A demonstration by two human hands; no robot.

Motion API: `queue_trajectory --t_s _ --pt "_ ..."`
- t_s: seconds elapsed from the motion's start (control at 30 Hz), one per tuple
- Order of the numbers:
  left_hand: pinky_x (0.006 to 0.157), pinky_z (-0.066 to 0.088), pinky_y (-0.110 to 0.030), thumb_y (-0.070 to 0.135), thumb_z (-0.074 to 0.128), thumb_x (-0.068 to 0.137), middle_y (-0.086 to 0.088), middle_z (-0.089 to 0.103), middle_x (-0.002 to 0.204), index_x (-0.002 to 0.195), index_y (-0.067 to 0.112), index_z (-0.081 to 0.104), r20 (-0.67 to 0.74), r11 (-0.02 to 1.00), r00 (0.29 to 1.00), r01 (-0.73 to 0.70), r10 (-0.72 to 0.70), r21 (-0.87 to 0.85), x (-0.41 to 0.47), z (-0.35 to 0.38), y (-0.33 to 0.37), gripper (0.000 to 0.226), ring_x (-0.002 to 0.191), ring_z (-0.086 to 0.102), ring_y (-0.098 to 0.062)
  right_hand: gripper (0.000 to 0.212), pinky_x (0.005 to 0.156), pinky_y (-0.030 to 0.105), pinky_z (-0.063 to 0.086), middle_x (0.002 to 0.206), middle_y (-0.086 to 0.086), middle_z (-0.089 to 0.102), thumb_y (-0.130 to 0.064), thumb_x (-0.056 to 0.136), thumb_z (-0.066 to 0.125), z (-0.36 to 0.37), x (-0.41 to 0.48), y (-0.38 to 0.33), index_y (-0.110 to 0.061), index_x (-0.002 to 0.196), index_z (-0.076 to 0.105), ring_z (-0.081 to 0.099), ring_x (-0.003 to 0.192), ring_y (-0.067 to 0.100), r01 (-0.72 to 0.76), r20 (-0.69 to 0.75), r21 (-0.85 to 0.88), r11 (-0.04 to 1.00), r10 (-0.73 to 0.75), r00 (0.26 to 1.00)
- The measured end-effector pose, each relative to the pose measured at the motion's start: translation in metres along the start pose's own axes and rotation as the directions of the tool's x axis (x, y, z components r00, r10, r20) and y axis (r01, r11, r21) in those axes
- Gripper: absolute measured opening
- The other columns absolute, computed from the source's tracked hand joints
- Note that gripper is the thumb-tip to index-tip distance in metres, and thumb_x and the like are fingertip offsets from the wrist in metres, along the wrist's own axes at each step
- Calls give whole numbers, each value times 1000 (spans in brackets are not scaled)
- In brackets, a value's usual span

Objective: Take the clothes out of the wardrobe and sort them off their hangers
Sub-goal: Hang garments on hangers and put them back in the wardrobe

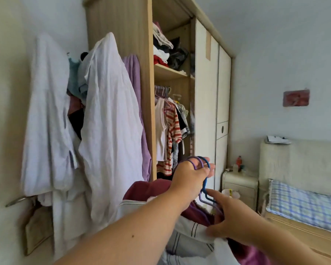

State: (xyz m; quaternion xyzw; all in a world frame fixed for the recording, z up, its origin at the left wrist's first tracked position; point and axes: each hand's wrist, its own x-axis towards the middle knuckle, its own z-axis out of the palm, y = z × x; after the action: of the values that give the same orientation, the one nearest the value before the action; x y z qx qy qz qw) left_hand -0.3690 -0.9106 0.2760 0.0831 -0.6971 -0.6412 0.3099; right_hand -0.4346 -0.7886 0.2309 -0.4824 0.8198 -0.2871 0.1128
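My left hand (191,176) grips the hooks of several blue and purple hangers (203,163) in front of the open wardrobe (149,92). From these hangers hang a maroon garment (147,190) and a white striped garment (187,240). My right hand (231,220) pinches the white striped cloth just below the hanger shoulders. Inside the wardrobe, a red-and-white striped shirt (172,131) and other clothes hang on the rail. Folded clothes (164,48) fill the shelf above.
White coats (107,121) and a purple garment (136,73) hang on the wall to the left of the wardrobe. A nightstand (239,184) and a bed with a checked cover (304,203) stand at the right. The sliding door (206,111) is pushed right.
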Motion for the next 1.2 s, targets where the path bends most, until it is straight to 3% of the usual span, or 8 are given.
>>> queue_trajectory --t_s 0.13,0.3,0.43,0.6,0.7,0.83,1.03,1.2 --pt "84 54 -25 -1 46 93 1 70 92 93 22 60 166 1000 986 -21 24 -19 45 -5 -20 27 84 68 -9 81 51 15 47 67 -4 68 -25 61 73 5 30 8 -35 135 45 63 55 2 -108 -141 21 994 110 984" --pt "74 55 -20 0 48 93 5 70 86 96 19 59 253 998 966 -41 52 -49 110 -23 -34 23 74 67 -2 89 54 16 50 71 -17 66 -38 56 66 5 73 10 -49 137 31 62 61 -4 -247 -278 -89 965 214 936" --pt "88 52 -38 0 48 94 6 71 83 94 19 60 329 998 943 -31 44 -46 156 -25 -44 23 78 68 -7 86 55 17 52 65 -16 67 -30 57 66 -1 109 16 -50 135 36 62 59 -2 -309 -314 -22 951 287 905" --pt "63 52 -18 1 50 93 6 72 78 84 19 63 322 999 946 -29 36 -28 227 -28 -59 24 70 68 -4 79 49 13 45 62 -11 68 -19 57 67 -25 168 39 -39 131 48 62 53 1 -282 -350 40 959 278 895" --pt "68 51 -27 7 56 89 -3 72 80 67 21 69 260 995 964 -74 56 61 281 -29 -75 29 70 67 -12 77 45 9 38 56 -13 63 -18 60 71 -43 215 60 -34 132 51 57 49 -2 -244 -382 69 967 251 889" --pt "89 52 -49 15 68 83 -17 71 93 86 7 70 83 990 992 -99 92 96 355 -24 -96 9 91 68 -32 74 42 4 33 56 -17 52 -21 61 74 -71 289 95 -34 130 52 51 46 -14 -192 -371 68 979 204 906" --pt "74 57 -36 14 70 82 -5 72 74 74 16 70 -65 960 972 -210 225 186 473 -28 -89 8 76 70 -23 72 48 8 37 59 -11 59 -22 60 74 -140 412 132 -36 127 55 53 49 -4 -27 -278 107 994 56 959" --pt "74 57 -41 13 62 87 -7 73 78 78 11 69 -219 953 932 -256 287 160 553 -47 -68 12 74 70 -25 76 55 4 36 67 -23 53 -23 60 76 -184 512 125 -32 131 52 52 57 -12 164 -227 35 986 -152 962"
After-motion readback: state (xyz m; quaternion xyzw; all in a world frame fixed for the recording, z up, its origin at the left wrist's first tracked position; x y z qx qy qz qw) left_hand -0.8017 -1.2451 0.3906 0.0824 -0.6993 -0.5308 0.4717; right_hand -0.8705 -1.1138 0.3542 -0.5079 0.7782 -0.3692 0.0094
